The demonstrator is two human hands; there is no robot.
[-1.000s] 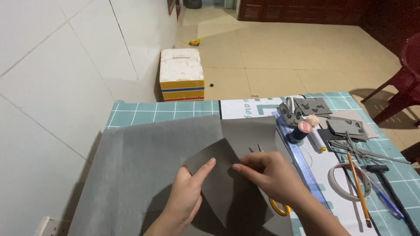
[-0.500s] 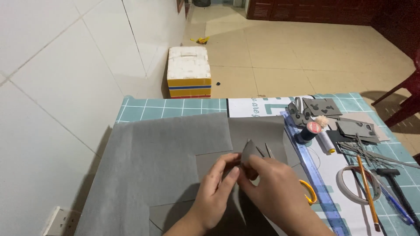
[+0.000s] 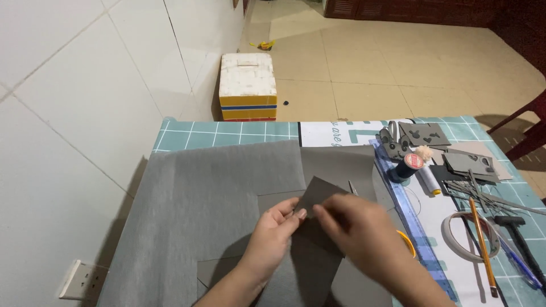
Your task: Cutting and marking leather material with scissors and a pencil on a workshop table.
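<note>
Both hands pinched one small grey piece [image 3: 319,192] — the left hand [image 3: 277,226] at its lower edge, the right hand [image 3: 355,227] just beside it. Under the grip lay the big grey sheet [image 3: 216,199]. To do it well, the fingers should stay close together.

white foam box with yellow, blue and red bands [image 3: 248,86] | on floor beyond teal cutting mat [image 3: 227,133] | white printed sheet [image 3: 335,134] | on mat's far edge
</note>
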